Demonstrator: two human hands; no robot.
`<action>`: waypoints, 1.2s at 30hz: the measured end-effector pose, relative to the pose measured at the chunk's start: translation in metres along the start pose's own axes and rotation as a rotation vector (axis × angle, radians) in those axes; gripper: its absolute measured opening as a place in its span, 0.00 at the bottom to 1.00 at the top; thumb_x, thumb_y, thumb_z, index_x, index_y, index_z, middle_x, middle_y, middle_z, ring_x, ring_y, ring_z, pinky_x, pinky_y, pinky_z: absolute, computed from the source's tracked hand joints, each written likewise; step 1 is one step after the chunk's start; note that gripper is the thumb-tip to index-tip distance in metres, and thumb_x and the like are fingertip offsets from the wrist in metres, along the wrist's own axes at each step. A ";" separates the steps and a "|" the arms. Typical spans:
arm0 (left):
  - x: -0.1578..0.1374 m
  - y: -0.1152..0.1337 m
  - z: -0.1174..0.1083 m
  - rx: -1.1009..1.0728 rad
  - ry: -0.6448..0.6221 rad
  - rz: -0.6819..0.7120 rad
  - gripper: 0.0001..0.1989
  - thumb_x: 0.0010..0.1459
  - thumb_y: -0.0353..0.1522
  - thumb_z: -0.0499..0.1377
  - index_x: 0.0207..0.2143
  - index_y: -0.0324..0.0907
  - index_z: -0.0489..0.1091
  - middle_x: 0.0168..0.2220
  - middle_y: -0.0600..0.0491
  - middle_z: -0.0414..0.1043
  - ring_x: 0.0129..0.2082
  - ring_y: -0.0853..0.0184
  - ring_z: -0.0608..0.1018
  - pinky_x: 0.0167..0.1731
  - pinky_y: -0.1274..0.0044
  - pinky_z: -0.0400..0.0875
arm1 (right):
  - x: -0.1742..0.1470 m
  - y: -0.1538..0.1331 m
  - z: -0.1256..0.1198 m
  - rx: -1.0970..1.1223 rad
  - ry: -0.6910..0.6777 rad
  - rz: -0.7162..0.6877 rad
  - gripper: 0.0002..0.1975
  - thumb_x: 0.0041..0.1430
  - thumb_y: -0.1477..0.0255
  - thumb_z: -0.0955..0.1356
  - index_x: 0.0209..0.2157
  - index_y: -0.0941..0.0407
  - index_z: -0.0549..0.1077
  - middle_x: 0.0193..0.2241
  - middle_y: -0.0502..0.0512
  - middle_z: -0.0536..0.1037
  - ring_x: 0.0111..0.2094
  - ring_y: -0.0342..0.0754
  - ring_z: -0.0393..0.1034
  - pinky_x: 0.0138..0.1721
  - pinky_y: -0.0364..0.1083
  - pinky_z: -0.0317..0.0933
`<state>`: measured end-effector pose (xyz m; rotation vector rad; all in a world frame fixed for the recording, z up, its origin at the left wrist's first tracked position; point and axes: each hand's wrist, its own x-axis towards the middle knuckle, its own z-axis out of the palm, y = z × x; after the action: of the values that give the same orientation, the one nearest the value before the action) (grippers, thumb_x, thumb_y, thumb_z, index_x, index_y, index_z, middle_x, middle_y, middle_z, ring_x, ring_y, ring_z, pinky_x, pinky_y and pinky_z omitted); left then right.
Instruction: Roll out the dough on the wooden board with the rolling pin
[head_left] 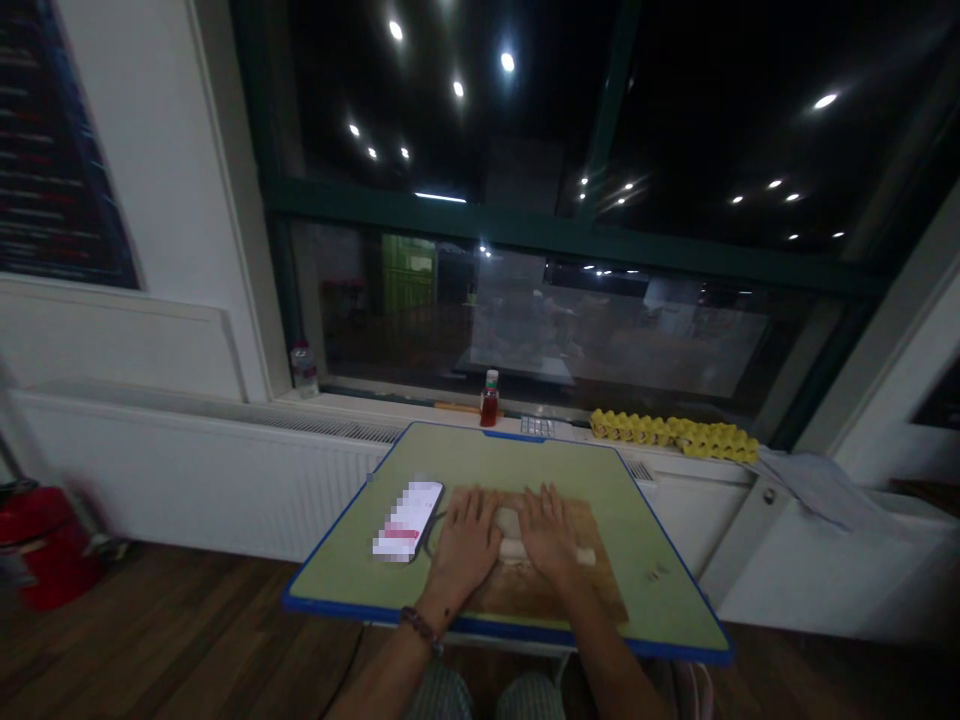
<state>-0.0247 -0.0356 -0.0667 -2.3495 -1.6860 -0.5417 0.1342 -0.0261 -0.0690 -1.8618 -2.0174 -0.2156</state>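
A pale wooden rolling pin (513, 550) lies crosswise on a brown wooden board (600, 590). Just beyond it, between my hands, a piece of whitish dough (510, 520) shows; the hands cover part of it. My left hand (469, 540) rests palm down over the left end of the pin, fingers stretched forward, slightly blurred. My right hand (547, 525) lies flat over the pin nearer its right end, fingers spread. Past the right wrist the pin's end sticks out. Neither hand has its fingers wrapped round the pin.
The board sits on a green table with a blue rim (360, 607). A lit phone (409, 522) lies left of the board; small crumbs (657, 573) lie right. On the sill stand a red sauce bottle (489, 402), yellow egg trays (675, 435) and a plastic bottle (304, 370).
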 end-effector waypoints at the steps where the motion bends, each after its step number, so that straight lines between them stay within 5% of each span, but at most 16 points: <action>1: -0.004 0.001 0.000 0.006 -0.003 -0.023 0.26 0.64 0.35 0.46 0.64 0.41 0.58 0.64 0.44 0.60 0.66 0.54 0.58 0.62 0.61 0.52 | -0.007 0.001 0.002 -0.016 0.007 -0.001 0.25 0.67 0.68 0.54 0.62 0.57 0.64 0.63 0.59 0.61 0.67 0.53 0.45 0.65 0.56 0.36; 6: 0.002 0.004 -0.002 0.016 -0.051 -0.055 0.27 0.65 0.35 0.44 0.65 0.39 0.56 0.63 0.40 0.60 0.65 0.52 0.59 0.62 0.60 0.50 | -0.018 0.001 0.002 -0.032 0.013 0.006 0.30 0.65 0.68 0.55 0.67 0.57 0.52 0.67 0.55 0.53 0.68 0.53 0.42 0.66 0.55 0.35; 12: 0.049 0.006 -0.007 -0.033 -0.258 -0.130 0.29 0.65 0.38 0.44 0.66 0.41 0.53 0.67 0.42 0.51 0.68 0.51 0.52 0.63 0.57 0.46 | 0.021 0.007 0.006 -0.016 -0.066 0.098 0.32 0.65 0.66 0.55 0.68 0.63 0.49 0.67 0.61 0.50 0.69 0.57 0.36 0.65 0.57 0.33; 15: 0.056 0.008 -0.005 -0.040 -0.248 -0.192 0.28 0.66 0.37 0.42 0.67 0.41 0.51 0.68 0.44 0.50 0.68 0.52 0.51 0.63 0.56 0.46 | 0.035 0.013 0.012 0.002 -0.110 0.077 0.32 0.65 0.65 0.55 0.68 0.64 0.49 0.68 0.61 0.48 0.69 0.55 0.32 0.65 0.56 0.32; 26: 0.010 0.012 -0.001 -0.005 0.032 -0.066 0.24 0.65 0.35 0.46 0.61 0.44 0.64 0.63 0.48 0.63 0.64 0.55 0.61 0.63 0.58 0.48 | -0.006 0.000 -0.003 0.028 -0.059 -0.029 0.29 0.66 0.67 0.54 0.67 0.58 0.53 0.67 0.56 0.51 0.69 0.54 0.37 0.66 0.56 0.33; 36: -0.012 0.017 -0.015 -0.026 -0.007 -0.069 0.24 0.64 0.35 0.45 0.61 0.43 0.63 0.63 0.48 0.62 0.63 0.55 0.62 0.62 0.58 0.51 | -0.025 -0.009 -0.019 0.053 -0.062 0.010 0.29 0.64 0.68 0.57 0.66 0.56 0.56 0.66 0.56 0.55 0.68 0.54 0.42 0.66 0.56 0.31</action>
<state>-0.0143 -0.0571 -0.0564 -2.3204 -1.7791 -0.5714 0.1303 -0.0567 -0.0598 -1.8668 -2.0344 -0.1014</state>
